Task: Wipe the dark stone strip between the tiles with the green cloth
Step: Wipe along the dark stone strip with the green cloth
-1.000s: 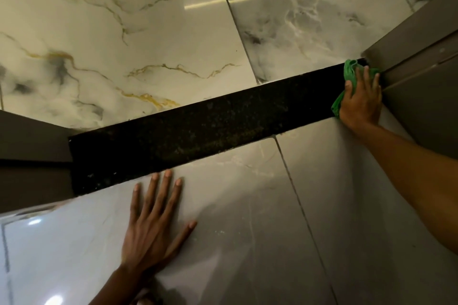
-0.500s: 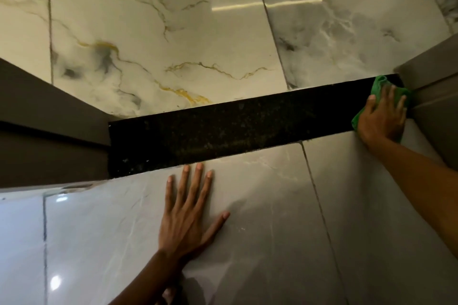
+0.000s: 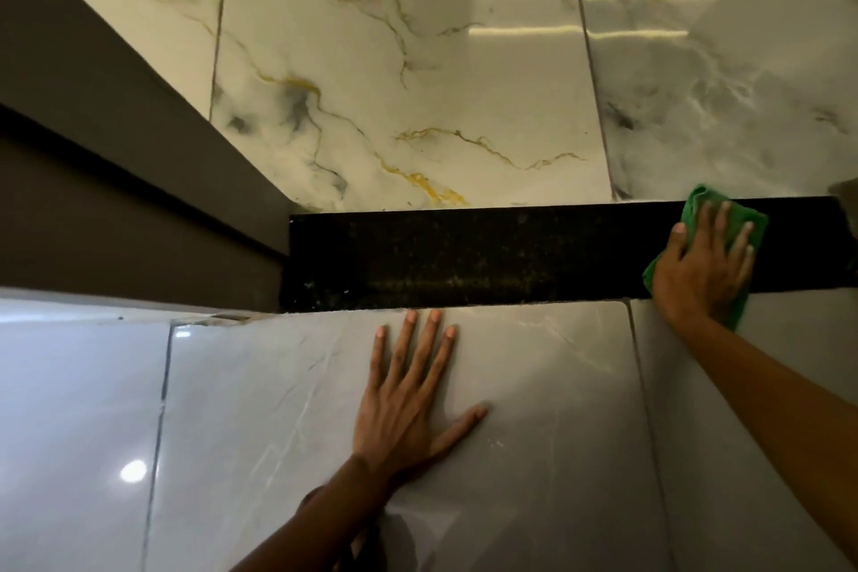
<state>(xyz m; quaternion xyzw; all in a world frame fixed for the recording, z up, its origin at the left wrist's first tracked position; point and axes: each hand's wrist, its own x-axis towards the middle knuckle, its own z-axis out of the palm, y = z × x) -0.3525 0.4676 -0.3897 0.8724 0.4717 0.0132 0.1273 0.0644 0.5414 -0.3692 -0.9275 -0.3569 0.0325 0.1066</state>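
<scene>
The dark stone strip (image 3: 487,255) runs across the middle of the head view, between white gold-veined tiles above and grey tiles below. It looks speckled and dusty. My right hand (image 3: 701,269) presses flat on the green cloth (image 3: 696,207) near the strip's right end; the cloth shows above and beside my fingers and below my wrist. My left hand (image 3: 408,399) lies flat with fingers spread on the grey tile just below the strip, holding nothing.
A brown door frame (image 3: 139,200) meets the strip's left end. Another brown frame edge (image 3: 847,200) stands at the far right. Glossy grey tiles (image 3: 534,455) with grout lines fill the near floor; white marble tiles (image 3: 418,84) lie beyond.
The view has swung so the strip now lies level. My right hand with the cloth has slid left, away from the right frame. The left hand stays planted on the grey tile.
</scene>
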